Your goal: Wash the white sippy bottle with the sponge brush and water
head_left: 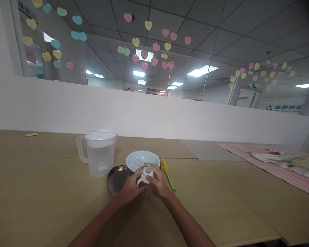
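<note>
My left hand (133,184) and my right hand (158,181) together hold a white baby bottle top (145,175), with a pale teat pointing up and a curved handle at its left side. Fingers of both hands are closed around it; whether a bottle body is below cannot be seen. Just beyond the hands sits a shallow white bowl (137,157), its near rim partly covered by my fingers. A round metal dish (117,179) lies close to my left hand. To the right of my right hand rests a brush with a yellow head and green handle (170,180).
A clear plastic jug (101,159) with a handle and lid stands at the left, behind the metal dish. On the right, a pink cloth (267,170) carries patterned fabric (280,162). A white wall (154,118) borders the wooden table (213,199) at the back.
</note>
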{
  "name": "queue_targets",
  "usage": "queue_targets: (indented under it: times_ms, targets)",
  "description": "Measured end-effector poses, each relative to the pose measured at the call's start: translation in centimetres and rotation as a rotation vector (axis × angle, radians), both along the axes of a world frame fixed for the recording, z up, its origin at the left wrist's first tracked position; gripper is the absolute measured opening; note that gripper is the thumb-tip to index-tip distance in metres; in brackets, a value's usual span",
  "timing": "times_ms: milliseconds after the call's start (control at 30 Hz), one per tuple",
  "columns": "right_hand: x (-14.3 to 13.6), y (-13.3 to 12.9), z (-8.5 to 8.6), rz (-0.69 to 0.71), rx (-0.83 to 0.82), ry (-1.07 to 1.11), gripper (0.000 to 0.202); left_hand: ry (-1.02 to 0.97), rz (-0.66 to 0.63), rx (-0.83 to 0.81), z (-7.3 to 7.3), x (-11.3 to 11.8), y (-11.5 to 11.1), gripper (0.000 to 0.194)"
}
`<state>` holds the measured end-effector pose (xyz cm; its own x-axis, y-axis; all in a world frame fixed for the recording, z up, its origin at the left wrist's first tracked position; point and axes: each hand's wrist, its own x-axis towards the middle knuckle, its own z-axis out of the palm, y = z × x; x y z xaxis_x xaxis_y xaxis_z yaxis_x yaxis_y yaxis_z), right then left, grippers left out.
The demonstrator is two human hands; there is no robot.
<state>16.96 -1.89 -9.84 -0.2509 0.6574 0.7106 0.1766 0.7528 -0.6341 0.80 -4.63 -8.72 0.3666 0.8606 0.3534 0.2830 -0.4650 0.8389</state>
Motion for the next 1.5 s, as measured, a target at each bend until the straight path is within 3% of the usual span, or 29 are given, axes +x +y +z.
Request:
queue_targets:
  times_ms: [67,167,233,500,733,833,900,1067,1133,1367,1500]
  targets:
    - [0.6,0.8,-0.3,-0.087,-0.007,0.076,0.044,-0.003,0.005,-0.02,-0.1,-0.1,0.2,0.078]
    - [1.7,2.0,-0.7,-0.407,0.03,0.196,0.038,-0.012,-0.011,-0.032,-0.1,-0.1,0.3,0.083]
    - [2.2,2.3,-0.8,-0.527,0.048,0.236,0.034,-0.001,-0.009,-0.035,-0.2,0.0,0.3,0.083]
    - [0.2,0.4,-0.2,-0.185,-0.017,0.035,0.039,0.052,0.03,0.02,-0.2,0.3,-0.1,0.077]
    - [0.8,1.3,1.6,0.079,-0.382,0.699,0.04,0.081,0.046,0.037,0.3,0.3,-0.5,0.071]
    - [1.4,1.1,2.2,0.168,-0.448,0.815,0.042,0.084,0.055,0.044,0.4,0.4,-0.6,0.068]
    - [1.5,0.8,2.3,0.203,-0.458,0.735,0.041,0.077,0.048,0.054,0.4,0.4,-0.6,0.067]
    - [1.0,0.2,1.9,0.239,-0.379,0.227,0.044,0.042,0.007,0.098,0.5,0.5,-0.7,0.063]
    - [0.8,0.2,1.7,0.226,-0.357,0.172,0.043,0.05,0.009,0.097,0.6,0.5,-0.7,0.061]
    - [1.0,0.6,1.7,0.109,-0.405,0.555,0.045,0.124,0.026,0.079,0.4,0.4,-0.6,0.06]
    - [1.6,1.2,1.8,0.201,-0.466,0.842,0.045,0.104,0.065,0.118,0.2,0.5,-0.6,0.06]
